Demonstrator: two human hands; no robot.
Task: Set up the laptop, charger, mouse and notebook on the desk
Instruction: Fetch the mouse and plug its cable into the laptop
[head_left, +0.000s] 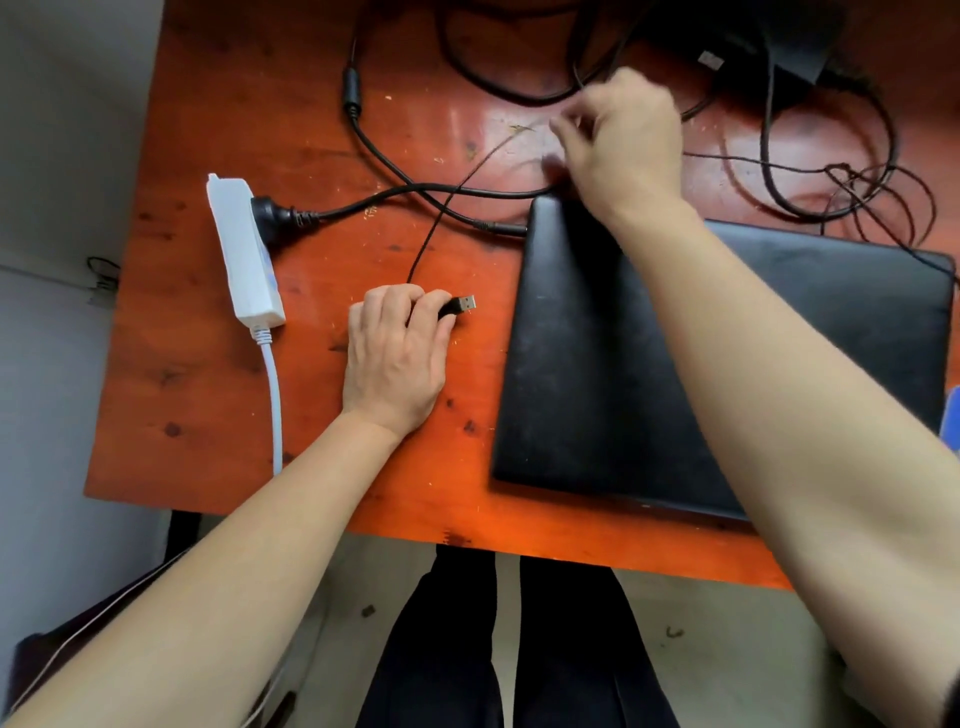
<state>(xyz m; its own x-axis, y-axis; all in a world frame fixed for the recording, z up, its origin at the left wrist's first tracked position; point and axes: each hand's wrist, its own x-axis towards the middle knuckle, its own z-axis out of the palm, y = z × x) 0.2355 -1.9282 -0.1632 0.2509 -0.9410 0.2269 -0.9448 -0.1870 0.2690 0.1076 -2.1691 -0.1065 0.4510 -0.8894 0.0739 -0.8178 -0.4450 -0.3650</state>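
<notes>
The laptop (727, 353) lies shut on the desk (208, 389), and everything else is best placed from it. Off its left edge the left hand (395, 358) grips a USB plug (464, 304), the metal end aimed at the laptop but short of it. The plug's thin cord (441, 218) runs off past the far left corner, where the right hand (623, 140) sits with fingers curled. It is blurred, so I cannot tell whether it pinches the cord. The charger lead (498, 227) meets the laptop's left edge and crosses that cord, with the strip (244, 249) farther left. I would worry that a tug for slack drags the lead out of its socket. The knot of cable (857, 187) beyond the far edge could also snag and jerk the plug short. I see no mouse or notebook for certain.
</notes>
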